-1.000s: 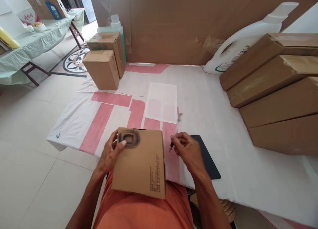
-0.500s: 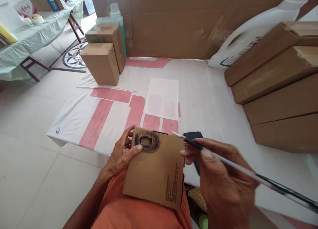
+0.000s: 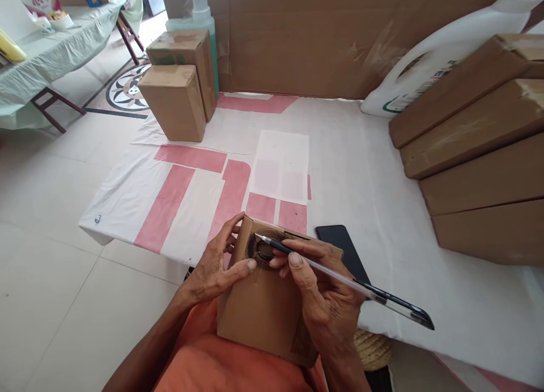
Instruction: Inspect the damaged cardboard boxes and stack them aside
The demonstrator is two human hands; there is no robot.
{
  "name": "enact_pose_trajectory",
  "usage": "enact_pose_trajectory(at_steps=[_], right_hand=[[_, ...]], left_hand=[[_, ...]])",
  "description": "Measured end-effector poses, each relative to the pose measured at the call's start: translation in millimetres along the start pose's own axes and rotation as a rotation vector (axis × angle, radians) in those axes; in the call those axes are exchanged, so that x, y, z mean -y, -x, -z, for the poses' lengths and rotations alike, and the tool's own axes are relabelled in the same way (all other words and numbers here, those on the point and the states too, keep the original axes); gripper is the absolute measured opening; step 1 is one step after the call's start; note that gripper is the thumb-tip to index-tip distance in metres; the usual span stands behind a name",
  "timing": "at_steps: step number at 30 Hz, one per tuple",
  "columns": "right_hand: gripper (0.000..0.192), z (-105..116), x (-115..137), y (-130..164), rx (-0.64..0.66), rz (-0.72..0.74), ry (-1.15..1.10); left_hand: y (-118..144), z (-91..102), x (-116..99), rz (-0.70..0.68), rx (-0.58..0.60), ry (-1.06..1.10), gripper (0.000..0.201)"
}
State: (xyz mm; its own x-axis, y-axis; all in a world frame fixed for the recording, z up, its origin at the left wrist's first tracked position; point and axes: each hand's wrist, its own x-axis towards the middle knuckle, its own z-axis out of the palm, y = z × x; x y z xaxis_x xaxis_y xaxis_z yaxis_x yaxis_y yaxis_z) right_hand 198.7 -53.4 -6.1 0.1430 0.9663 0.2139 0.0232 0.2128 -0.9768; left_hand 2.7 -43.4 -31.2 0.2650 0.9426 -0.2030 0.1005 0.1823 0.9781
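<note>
Landmark: the small brown cardboard box [image 3: 266, 301] that rests on the person's lap, on the orange cloth [image 3: 221, 369]. It is flat-sided and smooth, with a dark scribbled ring [image 3: 261, 250] near its far edge.

Far left of the box: a table with a pale green crinkly cover [image 3: 55, 58].

Left hand [image 3: 215, 267]: it is on the left edge of the box. The fingers are curled around that edge and the thumb presses flat on the top, beside the ring.

Beyond the box, to the left: two plain brown cardboard boxes [image 3: 178, 86] stand upright, touching each other. A see-through green plastic bottle [image 3: 199, 18] stands behind them.

Beyond the box: a white sheet with pink stripes [image 3: 187, 182] lies flat on the floor.

Right hand [image 3: 327, 301]: it is over the right part of the box. The fingers pinch a thin clear plastic pen with a black end [image 3: 340, 278].

Pen: it is long and straight. Its tip points up and left and touches the ring. Its black end sticks out low to the right, past the hand.

Just right of the box: a flat black phone [image 3: 340, 247] lies on the sheet.

Far right of the box: big brown cardboard boxes [image 3: 480, 160] in a leaning stack, and a white plastic jug [image 3: 429, 58] behind them.
</note>
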Motion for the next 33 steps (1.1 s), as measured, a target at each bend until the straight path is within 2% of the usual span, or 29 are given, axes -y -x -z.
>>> enact_pose_trajectory(at_steps=[4, 10, 14, 21, 24, 28, 33], right_hand=[[0.012, -0.1, -2.0, 1.5, 0.011, 0.006, 0.046], [0.011, 0.2, 0.0, 2.7, 0.104, -0.046, 0.075], [0.010, 2.7, -1.4, 5.5, 0.126, -0.027, 0.113], [0.020, 12.9, 7.7, 11.0, 0.033, -0.157, 0.235], [0.019, 23.6, 5.6, 9.2, 0.025, -0.145, 0.267], [0.016, 36.8, -3.3, 1.0, -0.087, -0.121, 0.276], [0.016, 35.9, -9.5, -14.2, -0.141, -0.101, 0.225]], left_hand=[[-0.1, 0.9, -1.5, 0.020, 0.003, 0.014, 0.092], [0.2, 1.4, -2.3, 0.031, -0.023, 0.033, 0.089], [0.1, 4.2, 1.7, 0.018, 0.002, 0.040, 0.092], [0.6, 9.7, 4.3, 0.033, 0.015, 0.049, 0.096], [0.5, 10.3, 6.8, 0.040, 0.012, 0.075, 0.096], [0.7, 10.4, 9.8, 0.037, 0.009, 0.092, 0.097], [1.1, 9.6, 8.5, 0.037, 0.010, 0.087, 0.097]])
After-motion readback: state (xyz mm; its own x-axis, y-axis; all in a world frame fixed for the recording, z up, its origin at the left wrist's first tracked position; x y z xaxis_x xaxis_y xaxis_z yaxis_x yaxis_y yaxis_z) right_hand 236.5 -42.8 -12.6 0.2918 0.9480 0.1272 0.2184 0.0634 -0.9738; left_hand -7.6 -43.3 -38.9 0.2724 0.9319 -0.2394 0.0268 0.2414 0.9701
